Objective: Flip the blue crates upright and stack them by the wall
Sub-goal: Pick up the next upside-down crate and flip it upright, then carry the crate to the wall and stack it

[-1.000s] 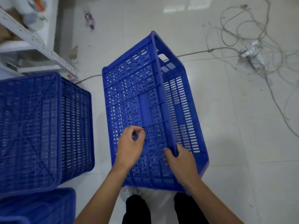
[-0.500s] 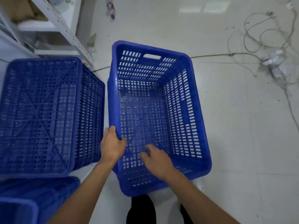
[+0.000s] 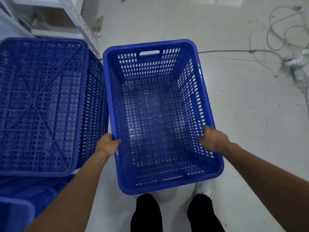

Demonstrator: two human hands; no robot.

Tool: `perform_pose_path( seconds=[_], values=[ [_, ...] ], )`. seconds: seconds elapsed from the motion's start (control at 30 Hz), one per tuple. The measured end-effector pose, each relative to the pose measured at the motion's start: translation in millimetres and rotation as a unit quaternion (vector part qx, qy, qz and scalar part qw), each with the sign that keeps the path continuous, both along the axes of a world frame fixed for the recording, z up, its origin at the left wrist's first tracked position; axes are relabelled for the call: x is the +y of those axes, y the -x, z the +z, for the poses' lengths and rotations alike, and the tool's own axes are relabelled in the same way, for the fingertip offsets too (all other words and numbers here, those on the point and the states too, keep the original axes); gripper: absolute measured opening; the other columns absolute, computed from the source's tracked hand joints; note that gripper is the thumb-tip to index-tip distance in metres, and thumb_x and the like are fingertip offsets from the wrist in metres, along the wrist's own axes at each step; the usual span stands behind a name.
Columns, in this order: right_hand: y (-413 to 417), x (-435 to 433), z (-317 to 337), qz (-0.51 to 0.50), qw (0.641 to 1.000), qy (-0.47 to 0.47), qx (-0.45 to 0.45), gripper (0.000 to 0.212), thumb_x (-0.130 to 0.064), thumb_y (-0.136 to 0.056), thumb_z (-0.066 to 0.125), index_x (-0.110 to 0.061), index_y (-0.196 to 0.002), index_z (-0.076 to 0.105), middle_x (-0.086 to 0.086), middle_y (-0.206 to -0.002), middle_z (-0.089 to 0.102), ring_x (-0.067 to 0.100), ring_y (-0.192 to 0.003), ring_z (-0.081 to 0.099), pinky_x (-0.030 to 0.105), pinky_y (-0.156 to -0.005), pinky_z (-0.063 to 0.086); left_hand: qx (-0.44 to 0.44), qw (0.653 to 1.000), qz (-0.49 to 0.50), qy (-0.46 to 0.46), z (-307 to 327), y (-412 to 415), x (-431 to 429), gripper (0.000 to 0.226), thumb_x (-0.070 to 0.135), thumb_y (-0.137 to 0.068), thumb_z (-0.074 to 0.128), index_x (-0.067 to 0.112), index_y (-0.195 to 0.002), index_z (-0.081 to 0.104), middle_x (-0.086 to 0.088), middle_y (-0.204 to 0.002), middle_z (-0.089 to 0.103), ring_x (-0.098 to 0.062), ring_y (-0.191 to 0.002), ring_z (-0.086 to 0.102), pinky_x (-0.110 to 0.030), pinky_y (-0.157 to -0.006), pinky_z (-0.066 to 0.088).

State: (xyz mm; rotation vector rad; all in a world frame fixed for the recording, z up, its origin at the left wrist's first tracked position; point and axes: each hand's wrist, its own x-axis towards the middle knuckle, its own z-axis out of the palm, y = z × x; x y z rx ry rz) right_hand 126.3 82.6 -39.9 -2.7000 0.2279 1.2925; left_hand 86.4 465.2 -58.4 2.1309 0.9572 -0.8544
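A person's left hand and right hand are clamping the long rims of the upright blue crate, each grip curling over its edge. The slotted crate is facing open-side up before the person's feet, just beside an overturned crate. A third crate is being cut off at lower left.

Left hand and right hand hold the upright blue crate by its side rims.
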Motion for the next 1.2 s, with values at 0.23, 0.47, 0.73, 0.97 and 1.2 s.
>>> perform_pose_path(
  seconds=[0.23, 0.47, 0.73, 0.97, 1.2],
  values=[
    [-43.0, -12.3, -12.9, -0.056, 0.995, 0.032, -0.076, 0.035, -0.034, -0.091, 0.052, -0.007, -0.112, 0.051, 0.014, -0.113, 0.063, 0.031, -0.083, 0.055, 0.034, -0.073, 0.043, 0.042, 0.998, 0.029, 0.039, -20.9, 3.8, 7.1, 0.014, 0.020, -0.092, 0.063, 0.008, -0.087, 0.057, -0.014, -0.098, 0.066, -0.034, -0.092, 0.065, -0.052, -0.087, 0.055],
    [-78.1, -7.8, -16.1, -0.134, 0.978, 0.037, -0.156, 0.041, -0.034, -0.092, 0.053, -0.003, -0.117, 0.045, 0.016, -0.120, 0.053, 0.037, -0.100, 0.058, 0.040, -0.077, 0.042, 0.046, 0.999, -0.014, 0.011, -19.2, -14.8, 8.5, 0.023, 0.020, -0.094, 0.059, 0.013, -0.073, 0.055, -0.008, -0.075, 0.062, -0.025, -0.068, 0.061, -0.036, -0.064, 0.054],
    [-98.9, -8.3, -31.2, -0.160, 0.983, 0.004, -0.093, 0.037, -0.028, -0.092, 0.052, -0.008, -0.122, 0.044, 0.014, -0.120, 0.060, 0.029, -0.089, 0.054, 0.039, -0.076, 0.044, -0.029, 0.993, -0.074, -0.086, -22.2, -50.4, -1.6, 0.039, 0.017, -0.097, 0.052, 0.002, -0.131, 0.039, -0.018, -0.102, 0.059, -0.029, -0.077, 0.057, -0.040, -0.062, 0.047],
    [-104.3, -8.3, -40.7, -0.176, 0.977, -0.005, -0.124, 0.033, -0.023, -0.091, 0.054, -0.006, -0.118, 0.048, 0.014, -0.113, 0.061, 0.028, -0.084, 0.054, 0.037, -0.071, 0.043, -0.016, 0.993, -0.070, -0.095, -20.3, -60.1, 4.5, 0.030, 0.020, -0.092, 0.063, 0.008, -0.113, 0.045, -0.011, -0.099, 0.057, -0.027, -0.080, 0.056, -0.039, -0.068, 0.051],
    [-86.5, -29.6, 2.2, -0.155, 0.979, -0.001, -0.133, 0.026, -0.021, -0.090, 0.052, -0.005, -0.111, 0.049, 0.010, -0.103, 0.061, 0.031, -0.083, 0.059, 0.036, -0.070, 0.045, -0.007, 0.988, -0.077, -0.133, 23.4, -50.9, -17.5, 0.030, 0.020, -0.092, 0.060, 0.006, -0.115, 0.046, -0.004, -0.081, 0.050, -0.021, -0.068, 0.051, -0.034, -0.058, 0.045]
  ],
)
